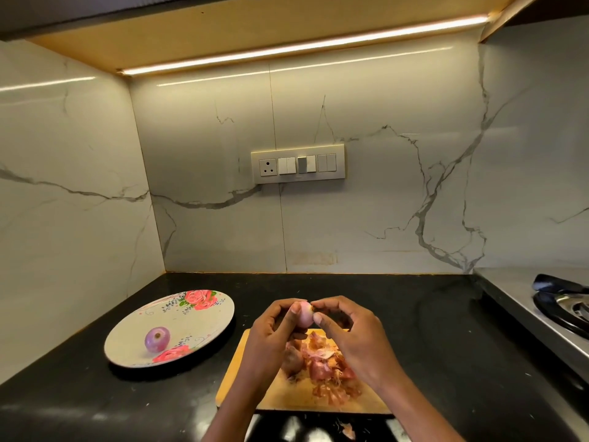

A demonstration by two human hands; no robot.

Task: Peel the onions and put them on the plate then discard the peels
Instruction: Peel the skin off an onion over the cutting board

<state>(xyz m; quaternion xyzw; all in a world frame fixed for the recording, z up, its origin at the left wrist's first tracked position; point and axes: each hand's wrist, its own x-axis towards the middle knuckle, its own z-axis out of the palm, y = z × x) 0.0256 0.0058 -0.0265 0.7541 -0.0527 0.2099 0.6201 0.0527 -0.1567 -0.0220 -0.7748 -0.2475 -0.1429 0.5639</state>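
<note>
Warm under-cabinet light strip (306,43) glares on the marble wall (382,202); edges bow.

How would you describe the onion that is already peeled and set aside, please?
On the black countertop, left of the wooden cutting board, lies a round floral plate. The glossy purple peeled onion sits alone on it, unlike the pale onion held in both hands.

My left hand (275,327) and right hand (345,327) are raised together, fingers curled, fingertips pinching inward, forearms angling up from below.
</note>
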